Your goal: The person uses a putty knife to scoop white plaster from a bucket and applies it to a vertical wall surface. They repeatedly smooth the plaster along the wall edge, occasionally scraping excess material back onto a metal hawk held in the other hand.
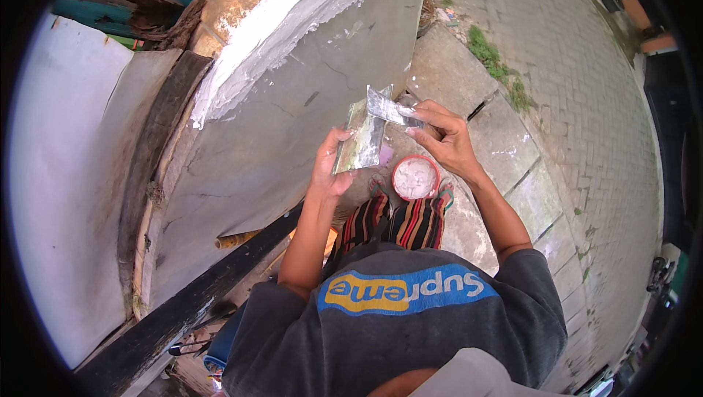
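Left hand (332,166): closed around the edge of a flat plate (359,144), which tilts in front of the body; if that thumb slips, the plate could swing or drop.
Right hand (448,137): pinching a scraper (389,110) between thumb and fingers, its blade across the plate's upper end; whether the 2 faces touch, I cannot tell from here.
Thin edges: both tools look hard and narrow, so a stroke running too far toward the left thumb might nick it.
Smeared fingertips: whitish marks show on the right hand, and if they are wet, the pinch could turn slick.
Red bucket (417,156): standing on the ground between 2 feet, with pale paste (415,177) inside; a careless step could tip it, and a falling tool could splash it.
Striped trousers (421,225): close behind the bucket, likely to catch drips if the plate leans too far.
Grey wall (293,104): at the left, with fine cracks across its bare face; movement along them might split any layer on top.
White coat (271,38): thick and ragged along the wall's upper edge, so heavy ridges could sag or flake.
Paving slabs (512,148): open joints between them may catch a shifting foot.
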Tool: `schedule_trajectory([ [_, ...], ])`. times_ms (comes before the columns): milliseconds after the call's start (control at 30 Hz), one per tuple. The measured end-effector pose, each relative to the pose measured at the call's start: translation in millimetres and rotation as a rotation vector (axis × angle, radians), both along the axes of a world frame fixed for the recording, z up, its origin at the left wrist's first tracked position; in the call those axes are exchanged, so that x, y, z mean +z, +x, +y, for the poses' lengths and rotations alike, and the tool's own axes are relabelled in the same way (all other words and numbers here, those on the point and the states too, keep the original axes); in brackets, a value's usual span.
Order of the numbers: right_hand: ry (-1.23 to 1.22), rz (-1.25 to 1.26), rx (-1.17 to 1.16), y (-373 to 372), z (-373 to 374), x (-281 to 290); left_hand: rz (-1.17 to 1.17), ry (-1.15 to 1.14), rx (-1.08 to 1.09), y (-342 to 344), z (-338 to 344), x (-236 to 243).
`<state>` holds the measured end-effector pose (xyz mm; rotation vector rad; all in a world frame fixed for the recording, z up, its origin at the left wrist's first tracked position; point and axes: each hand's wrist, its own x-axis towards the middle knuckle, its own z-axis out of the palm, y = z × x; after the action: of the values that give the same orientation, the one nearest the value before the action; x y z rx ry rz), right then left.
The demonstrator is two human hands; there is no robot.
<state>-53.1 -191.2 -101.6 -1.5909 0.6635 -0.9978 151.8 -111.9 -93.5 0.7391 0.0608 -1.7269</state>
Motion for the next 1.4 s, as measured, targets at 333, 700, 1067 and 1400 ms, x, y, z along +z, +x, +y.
schedule_trajectory([
  [333,-0.147,0.257,0.033,-41,35,-7,0.166,-0.263,-0.059,17,9,13],
  [700,0.405,0.679,0.682,-91,-36,60,-0.764,-0.01,-0.663,44,17,17],
  [1067,0.52,0.773,0.902,-67,-30,20,-0.525,0.053,-0.838,3,-2,-46],
  [1400,0.82,-0.052,0.82,-87,13,-68,-0.529,0.365,-0.806,-7,47,-176],
])
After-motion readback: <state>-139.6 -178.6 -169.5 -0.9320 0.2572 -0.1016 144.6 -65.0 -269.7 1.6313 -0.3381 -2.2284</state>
